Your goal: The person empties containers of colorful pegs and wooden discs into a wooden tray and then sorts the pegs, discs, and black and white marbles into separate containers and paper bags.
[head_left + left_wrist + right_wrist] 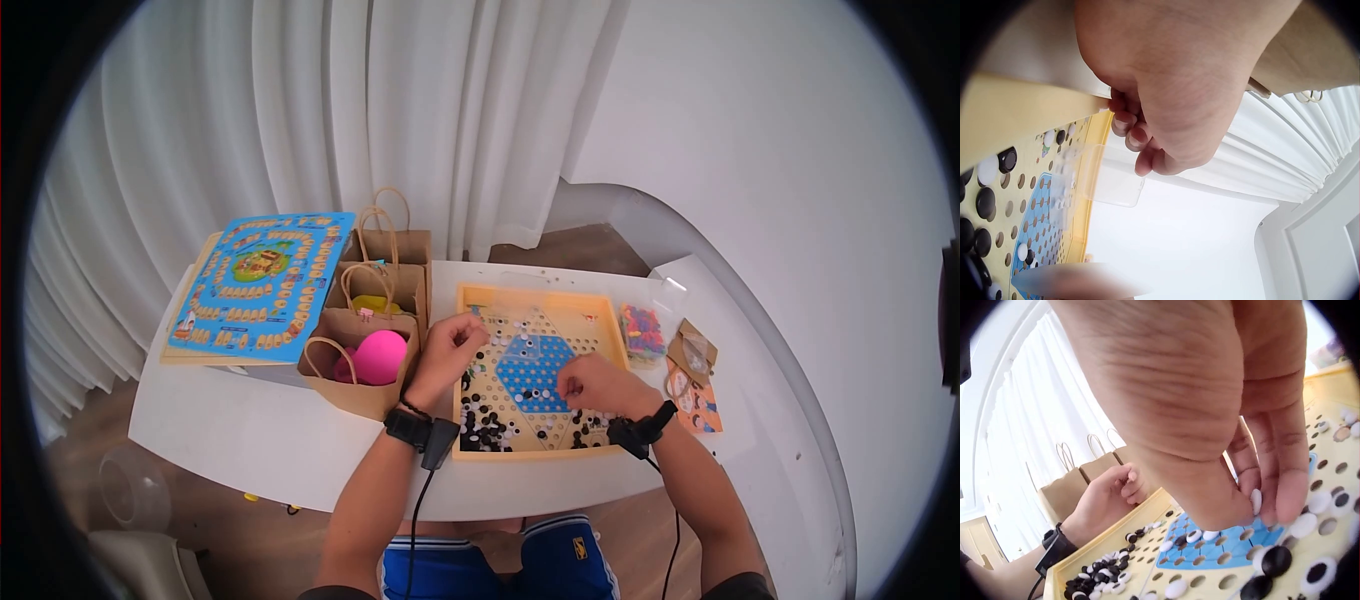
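In the right wrist view a small white game piece (1256, 502) is pinched between the thumb and fingers of my right hand (600, 385), low over the blue hexagon (520, 385) of a yellow peg-hole game board (540, 456). Black and white pieces stand in some of its holes. My left hand (452, 350) hangs at the board's left rim, its fingers loosely curled and nothing visible in them. A pile of black and white pieces (1097, 575) lies in the near left corner. Clear plastic (1119, 181) stands at the far side of the board.
Paper bags (345, 395), one with a pink ball (382, 357), stand left of the board. Beyond them leans a blue game sheet (265, 285). Right of the board are a box of colourful pieces (643, 332), a small brown packet (692, 350) and an orange card (700, 408).
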`<state>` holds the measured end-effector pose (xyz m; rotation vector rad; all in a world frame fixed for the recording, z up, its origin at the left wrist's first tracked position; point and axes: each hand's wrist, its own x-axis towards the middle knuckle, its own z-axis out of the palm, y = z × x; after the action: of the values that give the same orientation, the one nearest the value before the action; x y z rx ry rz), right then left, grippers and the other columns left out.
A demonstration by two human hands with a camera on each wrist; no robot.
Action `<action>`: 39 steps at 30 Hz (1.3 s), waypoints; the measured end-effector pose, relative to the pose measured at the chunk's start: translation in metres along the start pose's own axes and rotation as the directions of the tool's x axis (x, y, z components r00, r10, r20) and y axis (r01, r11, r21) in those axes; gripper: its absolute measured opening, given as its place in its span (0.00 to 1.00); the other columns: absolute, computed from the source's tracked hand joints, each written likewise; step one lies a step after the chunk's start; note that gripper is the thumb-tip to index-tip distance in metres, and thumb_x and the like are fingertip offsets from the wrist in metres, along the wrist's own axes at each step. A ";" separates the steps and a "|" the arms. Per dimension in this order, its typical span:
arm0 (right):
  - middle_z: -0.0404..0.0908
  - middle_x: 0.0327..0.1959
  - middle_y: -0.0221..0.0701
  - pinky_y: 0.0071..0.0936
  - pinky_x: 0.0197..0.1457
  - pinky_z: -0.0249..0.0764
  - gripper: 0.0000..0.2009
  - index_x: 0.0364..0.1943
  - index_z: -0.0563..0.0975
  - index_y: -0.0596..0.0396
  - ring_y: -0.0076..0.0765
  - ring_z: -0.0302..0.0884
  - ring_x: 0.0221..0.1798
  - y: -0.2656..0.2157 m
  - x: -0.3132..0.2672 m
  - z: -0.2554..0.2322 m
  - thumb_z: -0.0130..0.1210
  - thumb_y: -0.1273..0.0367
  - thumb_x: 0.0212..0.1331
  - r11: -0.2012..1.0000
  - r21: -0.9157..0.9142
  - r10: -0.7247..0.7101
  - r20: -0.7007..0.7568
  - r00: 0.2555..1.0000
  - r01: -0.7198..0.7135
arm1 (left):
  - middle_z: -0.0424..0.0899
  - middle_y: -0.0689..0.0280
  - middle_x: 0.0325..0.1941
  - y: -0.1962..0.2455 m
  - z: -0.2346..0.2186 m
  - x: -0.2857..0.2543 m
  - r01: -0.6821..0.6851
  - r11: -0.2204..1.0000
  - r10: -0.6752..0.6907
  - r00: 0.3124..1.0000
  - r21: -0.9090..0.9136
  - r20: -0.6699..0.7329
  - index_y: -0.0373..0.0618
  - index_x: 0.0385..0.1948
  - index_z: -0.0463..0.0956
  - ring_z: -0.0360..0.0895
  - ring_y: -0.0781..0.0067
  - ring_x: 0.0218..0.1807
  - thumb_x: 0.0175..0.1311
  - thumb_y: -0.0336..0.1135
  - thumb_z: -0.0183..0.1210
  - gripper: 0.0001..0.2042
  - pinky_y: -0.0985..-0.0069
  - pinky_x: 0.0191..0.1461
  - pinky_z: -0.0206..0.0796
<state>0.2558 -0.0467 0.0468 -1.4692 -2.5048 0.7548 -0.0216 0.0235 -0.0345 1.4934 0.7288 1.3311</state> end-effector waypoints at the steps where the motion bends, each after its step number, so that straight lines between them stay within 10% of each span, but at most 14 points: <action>1: 0.85 0.29 0.39 0.33 0.44 0.81 0.04 0.30 0.84 0.60 0.40 0.86 0.37 0.000 0.003 -0.003 0.67 0.76 0.50 1.000 0.031 -0.001 -0.003 1.000 0.001 | 0.70 0.80 0.22 0.000 -0.001 0.000 0.000 1.000 0.000 1.000 0.001 -0.001 0.39 0.30 0.80 0.63 0.91 0.27 0.70 0.29 0.60 0.07 0.84 0.31 0.54; 10: 0.85 0.38 0.40 0.34 0.48 0.81 0.06 0.38 0.83 0.59 0.39 0.86 0.42 -0.022 0.051 -0.013 0.64 0.74 0.59 0.964 0.217 -0.029 -0.490 0.871 0.154 | 0.72 0.79 0.23 0.002 0.000 0.000 0.016 1.000 -0.016 1.000 -0.006 -0.005 0.39 0.30 0.80 0.64 0.91 0.28 0.69 0.29 0.60 0.07 0.85 0.32 0.55; 19: 0.83 0.42 0.39 0.36 0.48 0.79 0.10 0.42 0.82 0.58 0.43 0.84 0.44 -0.027 0.014 -0.001 0.68 0.71 0.57 0.996 0.087 0.026 0.034 0.999 -0.029 | 0.69 0.80 0.23 -0.003 0.000 0.001 -0.009 1.000 0.009 1.000 -0.002 0.011 0.39 0.29 0.79 0.63 0.91 0.28 0.70 0.29 0.60 0.07 0.84 0.31 0.54; 39: 0.85 0.32 0.41 0.39 0.45 0.79 0.07 0.32 0.81 0.59 0.49 0.84 0.40 -0.026 0.019 0.024 0.65 0.75 0.49 0.972 -0.233 -0.021 -0.020 1.000 0.016 | 0.69 0.79 0.22 0.001 0.000 -0.001 -0.004 1.000 0.004 1.000 0.028 -0.002 0.38 0.29 0.79 0.62 0.90 0.27 0.69 0.29 0.61 0.07 0.83 0.31 0.54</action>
<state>0.2170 -0.0495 0.0366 -1.5110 -2.6611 0.4496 -0.0224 0.0227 -0.0336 1.5166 0.7490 1.3308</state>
